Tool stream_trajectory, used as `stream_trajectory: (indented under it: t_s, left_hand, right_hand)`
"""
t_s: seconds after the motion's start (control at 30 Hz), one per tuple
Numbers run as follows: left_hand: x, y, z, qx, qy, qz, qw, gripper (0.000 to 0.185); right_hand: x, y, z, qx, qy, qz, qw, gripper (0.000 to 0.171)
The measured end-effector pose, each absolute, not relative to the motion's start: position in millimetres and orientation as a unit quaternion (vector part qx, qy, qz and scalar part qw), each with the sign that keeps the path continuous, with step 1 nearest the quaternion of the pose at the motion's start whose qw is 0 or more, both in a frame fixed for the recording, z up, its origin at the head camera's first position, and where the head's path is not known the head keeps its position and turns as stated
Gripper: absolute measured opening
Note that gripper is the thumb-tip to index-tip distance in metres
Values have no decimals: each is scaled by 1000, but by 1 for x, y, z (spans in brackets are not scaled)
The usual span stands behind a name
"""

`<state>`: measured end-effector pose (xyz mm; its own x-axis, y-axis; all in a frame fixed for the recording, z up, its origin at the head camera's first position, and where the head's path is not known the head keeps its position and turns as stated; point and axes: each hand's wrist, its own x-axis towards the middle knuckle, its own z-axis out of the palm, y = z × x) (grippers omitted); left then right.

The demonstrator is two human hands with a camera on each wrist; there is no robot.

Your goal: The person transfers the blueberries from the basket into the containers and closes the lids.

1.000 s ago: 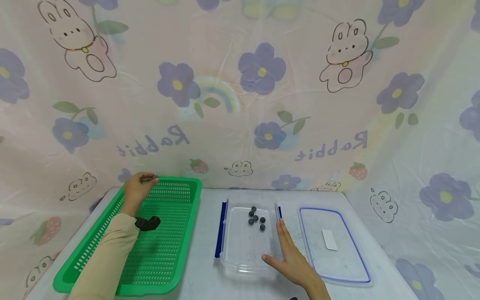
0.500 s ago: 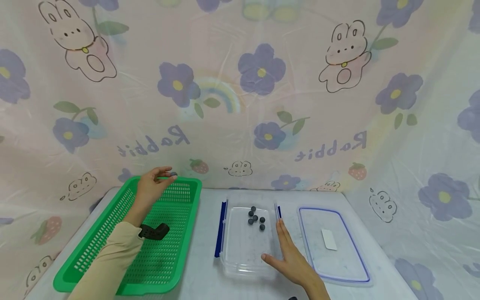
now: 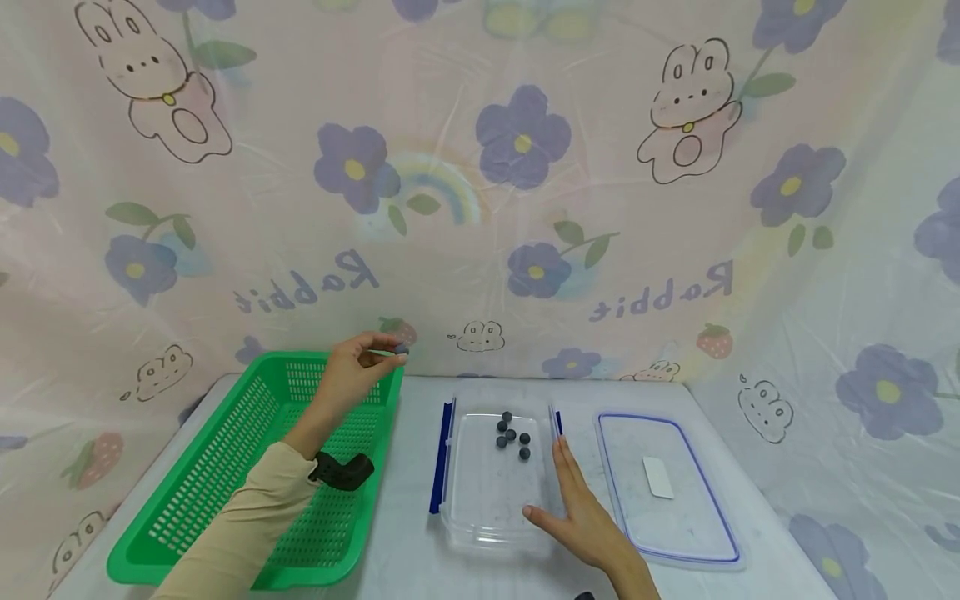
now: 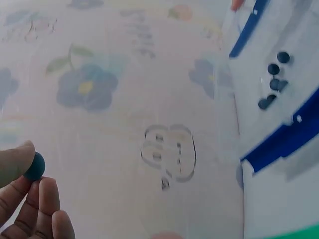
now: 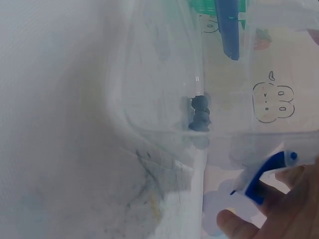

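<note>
now my left hand (image 3: 352, 371) has carried the pinched blueberry (image 3: 402, 348) from the green basket (image 3: 225, 508) toward the clear container (image 3: 487, 533); my right hand (image 3: 581, 521), fingers straight, steadies the container's right side.

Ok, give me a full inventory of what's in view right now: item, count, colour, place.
basket: one, green, left side of table.
clear box: one, transparent with blue clips, table centre.
balls in the box: six, dark blue, clustered at the far end.
held ball: one, dark blue, above the basket's far right corner.
lid: one, clear with blue rim, right of the box.
white tab: one, on the lid.
table: one, pale grey.
left hand: fingers pinch the held ball.
right hand: flat against the box's right side.
</note>
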<state>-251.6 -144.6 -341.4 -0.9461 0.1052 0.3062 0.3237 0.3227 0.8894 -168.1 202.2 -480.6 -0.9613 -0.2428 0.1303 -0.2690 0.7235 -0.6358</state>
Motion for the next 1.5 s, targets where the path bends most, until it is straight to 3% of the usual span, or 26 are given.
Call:
stream_trajectory:
  t_s: [0.57,0.8,1.5]
  left_hand:
    - [-240,-68,-340,-209,-779,-591,10,22]
    - [-245,-40,-356,-217,-762,-608,-45,21]
    - [-275,15,-405,-197,-813,-532,-129,15]
  right_hand:
    - [-167,201,-480,139,-925,352,19,103]
    - [-168,201,-481,131,-923,361,12,104]
    - [-169,202,-483,137,-917,375,16,103]
